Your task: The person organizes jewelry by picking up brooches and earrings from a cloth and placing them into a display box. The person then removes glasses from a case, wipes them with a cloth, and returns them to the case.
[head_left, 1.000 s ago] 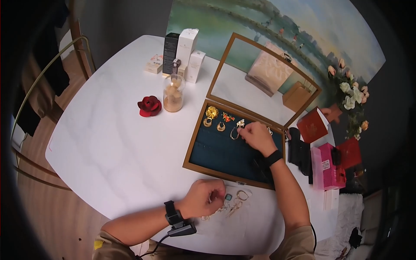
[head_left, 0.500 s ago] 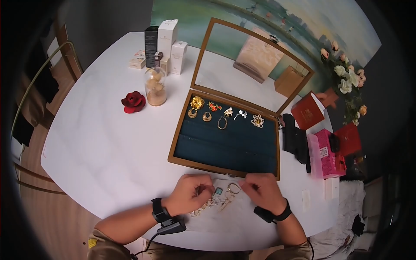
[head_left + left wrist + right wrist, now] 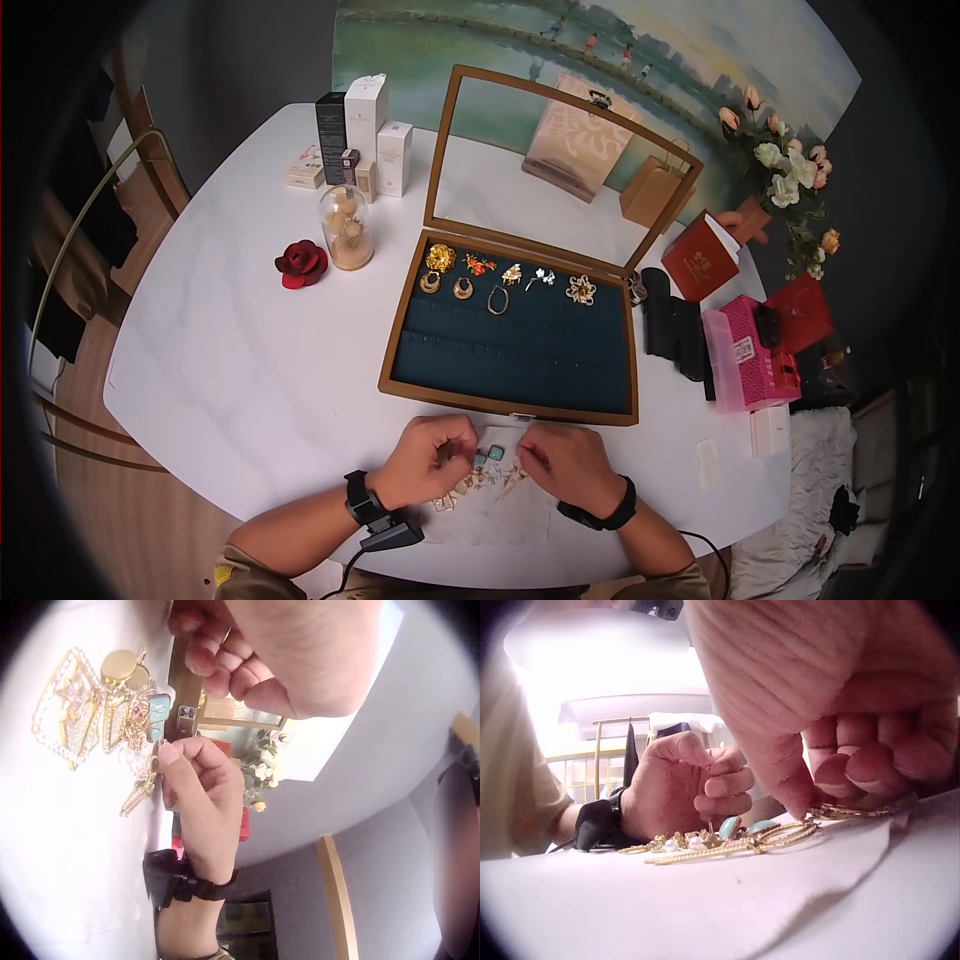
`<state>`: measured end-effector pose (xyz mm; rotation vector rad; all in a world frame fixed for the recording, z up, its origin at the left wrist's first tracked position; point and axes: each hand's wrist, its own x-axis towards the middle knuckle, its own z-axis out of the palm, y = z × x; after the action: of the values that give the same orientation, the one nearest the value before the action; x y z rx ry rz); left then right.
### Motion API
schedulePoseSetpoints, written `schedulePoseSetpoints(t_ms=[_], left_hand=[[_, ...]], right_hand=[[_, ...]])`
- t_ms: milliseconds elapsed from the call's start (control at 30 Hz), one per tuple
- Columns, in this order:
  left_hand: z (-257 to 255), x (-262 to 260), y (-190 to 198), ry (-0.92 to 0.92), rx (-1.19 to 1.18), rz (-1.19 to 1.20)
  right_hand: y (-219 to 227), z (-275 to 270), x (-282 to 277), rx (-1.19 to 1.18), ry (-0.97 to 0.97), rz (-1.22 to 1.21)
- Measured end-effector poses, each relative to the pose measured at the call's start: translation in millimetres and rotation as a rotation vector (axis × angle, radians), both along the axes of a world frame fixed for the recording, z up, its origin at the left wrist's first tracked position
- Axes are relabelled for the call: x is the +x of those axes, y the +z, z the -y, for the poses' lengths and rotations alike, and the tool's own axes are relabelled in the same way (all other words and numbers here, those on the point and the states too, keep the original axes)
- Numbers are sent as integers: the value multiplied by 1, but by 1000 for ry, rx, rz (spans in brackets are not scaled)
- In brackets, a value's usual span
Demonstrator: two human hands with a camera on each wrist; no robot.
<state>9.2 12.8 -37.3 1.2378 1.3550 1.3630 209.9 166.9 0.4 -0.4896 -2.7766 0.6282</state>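
Note:
Over a small pile of jewelry (image 3: 482, 482) on a pale cloth (image 3: 515, 525), my right hand (image 3: 572, 466) pinches a gold hoop earring (image 3: 847, 812) between thumb and fingers, low by the cloth. My left hand (image 3: 425, 460) hovers at the pile's left side, fingers loosely curled, with nothing seen in them. Between the hands lie a turquoise square earring (image 3: 496, 453) and gold pieces. Just beyond stands a wooden jewelry box (image 3: 505, 405), its glass lid raised. On its dark lining sit brooches, two gold crescent earrings (image 3: 463, 288) and a textured hoop earring (image 3: 498, 300).
Left of the box are a red flower (image 3: 302, 264), a glass dome (image 3: 345, 228) and several cosmetic boxes (image 3: 366, 115). To the right stand a red booklet (image 3: 700, 257), black cases (image 3: 675, 325) and a pink box (image 3: 755, 350). A vase of flowers (image 3: 785, 180) stands at the back right.
My right hand has left the hoop earring in the box and come back to the pile, onto another gold hoop. The left hand stays by the pile. The head view has shifted.

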Motion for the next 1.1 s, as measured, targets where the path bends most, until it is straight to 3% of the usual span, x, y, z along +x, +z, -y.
schedulePoseSetpoints(t_ms=[133,200,233,300,467,800,867,1100], left_hand=[[0,1,4,-3,12,-12],[0,1,5,0,13,-28],[0,1,5,-7,19,-16],[0,3,6,-10,21,-2],[0,9,6,2,115,138],[1,9,8,-67,125,132],[3,8,11,-87,7,107],[3,7,12,-67,-2,90]], right_hand=[[19,4,5,-84,-30,-31],[27,5,8,-333,-17,-128],[32,8,8,-336,-14,-124],[40,14,7,-349,124,-215],[26,23,6,46,343,-231],[17,21,6,185,372,-167],[18,21,6,213,387,-158],[14,19,8,317,407,-162]])
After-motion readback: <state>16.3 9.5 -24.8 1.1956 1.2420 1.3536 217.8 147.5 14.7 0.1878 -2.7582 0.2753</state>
